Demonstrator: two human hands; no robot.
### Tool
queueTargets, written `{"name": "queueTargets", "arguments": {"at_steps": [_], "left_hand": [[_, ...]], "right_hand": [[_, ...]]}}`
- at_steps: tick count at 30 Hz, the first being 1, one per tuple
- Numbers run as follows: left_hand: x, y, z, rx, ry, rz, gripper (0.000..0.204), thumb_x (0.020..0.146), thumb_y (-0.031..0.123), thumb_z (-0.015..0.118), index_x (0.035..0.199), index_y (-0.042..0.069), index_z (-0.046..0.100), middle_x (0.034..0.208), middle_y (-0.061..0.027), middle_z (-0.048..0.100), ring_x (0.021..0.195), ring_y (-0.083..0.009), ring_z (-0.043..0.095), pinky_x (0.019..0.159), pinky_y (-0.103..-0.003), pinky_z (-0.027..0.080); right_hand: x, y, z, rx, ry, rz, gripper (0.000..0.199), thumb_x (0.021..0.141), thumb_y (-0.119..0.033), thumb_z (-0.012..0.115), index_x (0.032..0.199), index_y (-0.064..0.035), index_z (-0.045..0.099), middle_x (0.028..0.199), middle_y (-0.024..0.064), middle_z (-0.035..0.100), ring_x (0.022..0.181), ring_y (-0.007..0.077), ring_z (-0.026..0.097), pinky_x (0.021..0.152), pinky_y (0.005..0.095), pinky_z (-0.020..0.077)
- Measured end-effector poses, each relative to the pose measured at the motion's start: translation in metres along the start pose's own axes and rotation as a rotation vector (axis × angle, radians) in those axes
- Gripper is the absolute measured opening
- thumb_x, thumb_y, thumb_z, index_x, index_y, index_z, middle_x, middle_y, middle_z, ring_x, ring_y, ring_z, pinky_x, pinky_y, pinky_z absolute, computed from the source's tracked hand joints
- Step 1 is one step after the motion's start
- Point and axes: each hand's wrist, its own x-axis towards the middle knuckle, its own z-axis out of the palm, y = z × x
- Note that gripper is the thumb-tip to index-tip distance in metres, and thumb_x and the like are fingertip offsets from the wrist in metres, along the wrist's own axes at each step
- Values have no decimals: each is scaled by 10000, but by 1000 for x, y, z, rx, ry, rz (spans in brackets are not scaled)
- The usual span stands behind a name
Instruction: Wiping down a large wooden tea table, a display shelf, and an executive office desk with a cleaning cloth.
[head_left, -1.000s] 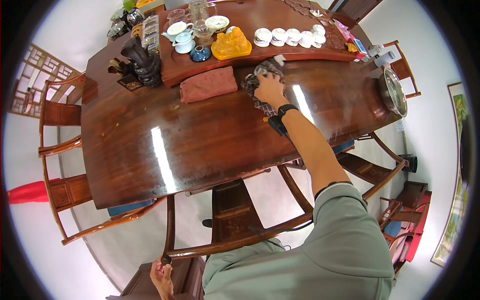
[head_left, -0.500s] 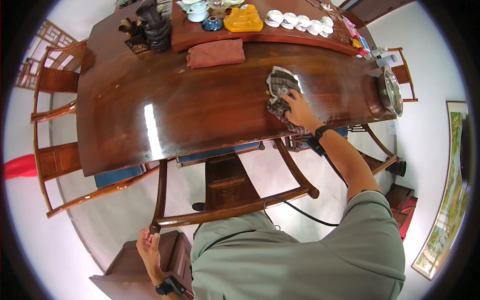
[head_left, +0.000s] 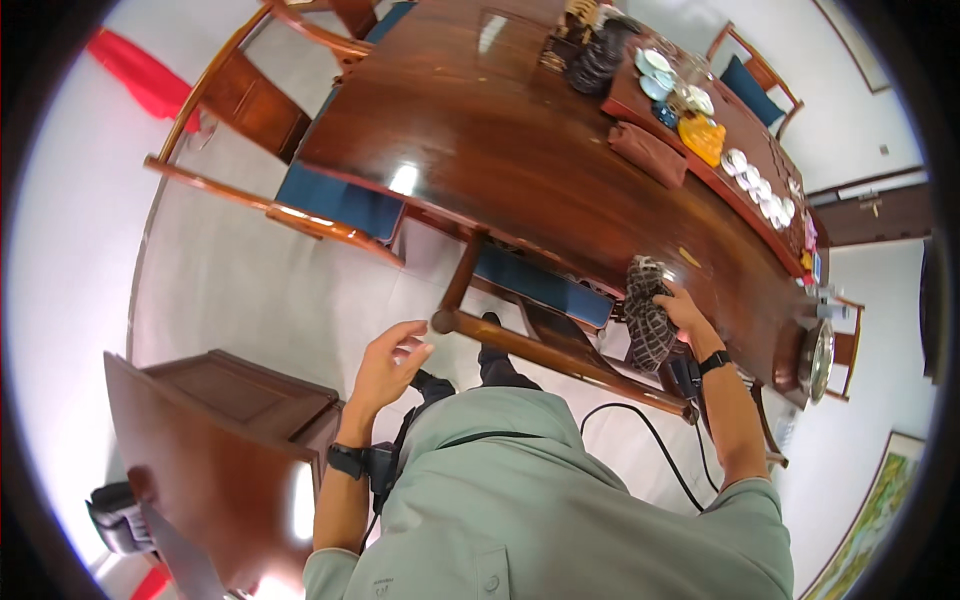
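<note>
1. Fingers of the right hand (head_left: 682, 308) are closed on a bunched, dark patterned cloth (head_left: 650, 322), the thumb side lying along its upper part.
2. From where I stand, taking twelve as straight ahead of the person, that cloth is between one and two o'clock, at the near edge of the long wooden table (head_left: 480, 130). Its lower end hangs toward the chair; whether its top presses on the wood, I can't tell.
3. The left hand (head_left: 385, 370), at ten o'clock, holds nothing: its fingers are loosely curled and parted, just beside the rounded end of the chair rail (head_left: 560, 355). I can't make out any contact there.
4. A small yellow bit (head_left: 689, 257) lies on the tabletop near the right hand, toward one o'clock from it.
5. Farther off at one o'clock, a folded reddish-brown towel (head_left: 648, 155) sits against the raised tea tray (head_left: 735, 190), with an amber ornament (head_left: 702, 138) and white cups (head_left: 760, 187) upon it.
6. A shiny metal basin (head_left: 820, 360) stands at half past two.
7. At eleven, I see a chair with a blue seat (head_left: 338, 200).
</note>
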Motion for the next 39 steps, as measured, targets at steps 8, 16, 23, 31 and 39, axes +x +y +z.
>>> {"name": "queueTargets", "arguments": {"at_steps": [8, 16, 23, 31, 39], "left_hand": [[-78, -111, -58, -85, 101, -131, 270, 920, 175, 672, 1142, 22, 663, 1080, -53, 697, 969, -140, 637, 858, -293, 498], [-138, -175, -111, -105, 360, -180, 258, 910, 171, 681, 1087, -17, 681, 988, -74, 707, 899, -145, 644, 826, -290, 512], [-184, -226, -135, -74, 525, -241, 301, 900, 195, 679, 1091, -37, 675, 1007, -134, 717, 914, -187, 667, 847, -325, 524], [-216, -258, -139, -172, 717, -279, 253, 909, 143, 664, 1080, -43, 673, 904, -81, 693, 826, -131, 637, 753, -263, 506], [-210, -243, -152, -398, 719, -405, 263, 914, 152, 665, 1095, -38, 654, 877, -76, 686, 743, -114, 647, 625, -244, 537]], "right_hand": [[-113, -104, 176, -234, -261, -365, 542, 804, 30, 552, 1344, -12, 525, 1173, 80, 655, 1037, 199, 635, 948, 306, 484], [-114, -100, 317, -1113, -625, -959, 572, 714, -54, 640, 1282, -35, 583, 1240, 178, 584, 1210, 343, 529, 1063, 379, 399], [-118, -142, 378, -796, -812, -648, 560, 741, 26, 594, 1300, 1, 564, 1201, 84, 645, 1097, 144, 572, 984, 286, 436], [-78, -220, 456, -491, -615, -696, 528, 775, 73, 556, 1295, -15, 577, 1095, 52, 671, 971, 144, 630, 859, 293, 516], [33, -287, 529, -607, -280, -1063, 486, 755, -75, 641, 1237, -18, 615, 1034, 97, 697, 946, 182, 654, 853, 312, 503]]}}
